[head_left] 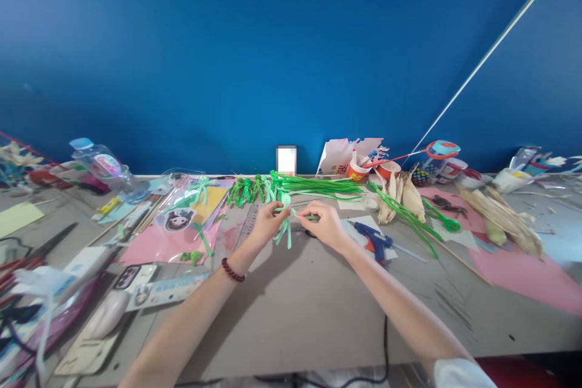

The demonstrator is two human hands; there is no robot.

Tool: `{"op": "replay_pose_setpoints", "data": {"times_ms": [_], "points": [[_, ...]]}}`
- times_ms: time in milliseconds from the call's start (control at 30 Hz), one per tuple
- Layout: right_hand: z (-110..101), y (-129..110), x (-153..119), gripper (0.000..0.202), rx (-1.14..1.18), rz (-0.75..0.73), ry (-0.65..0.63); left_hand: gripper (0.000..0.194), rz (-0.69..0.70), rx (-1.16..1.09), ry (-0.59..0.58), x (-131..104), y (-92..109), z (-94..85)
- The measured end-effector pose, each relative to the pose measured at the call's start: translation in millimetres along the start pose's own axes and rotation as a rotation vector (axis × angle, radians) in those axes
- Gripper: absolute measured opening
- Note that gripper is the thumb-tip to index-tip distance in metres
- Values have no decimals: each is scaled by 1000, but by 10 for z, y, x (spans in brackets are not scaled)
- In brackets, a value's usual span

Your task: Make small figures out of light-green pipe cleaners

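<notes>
Above the middle of the table, my left hand (269, 222) pinches a pale green pipe-cleaner figure (286, 200) with a round top and strands hanging below. To its right, the closed fingertips of my right hand (325, 224) grip a strand at the figure's side. My fingers partly cover the figure. Just behind my hands lies a bundle of green pipe cleaners (318, 185). A row of twisted green pipe-cleaner pieces (248, 191) sits left of the bundle.
A blue glue gun (375, 236) lies right of my right hand, its black cable running to the front edge. A phone-like screen (286, 159) leans on the blue wall. At left are a plastic bottle (102, 163), scissors (48, 242) and a white mouse (109, 313).
</notes>
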State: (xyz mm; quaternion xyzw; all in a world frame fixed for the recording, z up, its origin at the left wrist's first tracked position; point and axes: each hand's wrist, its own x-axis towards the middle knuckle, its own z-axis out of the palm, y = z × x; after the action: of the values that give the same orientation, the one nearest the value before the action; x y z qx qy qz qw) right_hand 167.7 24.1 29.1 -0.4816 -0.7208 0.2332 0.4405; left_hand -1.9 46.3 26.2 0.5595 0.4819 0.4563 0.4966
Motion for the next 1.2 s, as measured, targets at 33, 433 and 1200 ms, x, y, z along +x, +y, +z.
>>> {"op": "replay_pose_setpoints", "data": {"times_ms": [33,433,1200], "points": [[6,-6,-6,12,-6,-6,-17,27,-16,-36,0,0,1,-1],[-95,232,130,11,-28,70,-83,24,-107,-213,-198,-11,73,-27],[67,102,9,11,-230,70,-73,26,-223,-409,-16,5,-9,13]]}}
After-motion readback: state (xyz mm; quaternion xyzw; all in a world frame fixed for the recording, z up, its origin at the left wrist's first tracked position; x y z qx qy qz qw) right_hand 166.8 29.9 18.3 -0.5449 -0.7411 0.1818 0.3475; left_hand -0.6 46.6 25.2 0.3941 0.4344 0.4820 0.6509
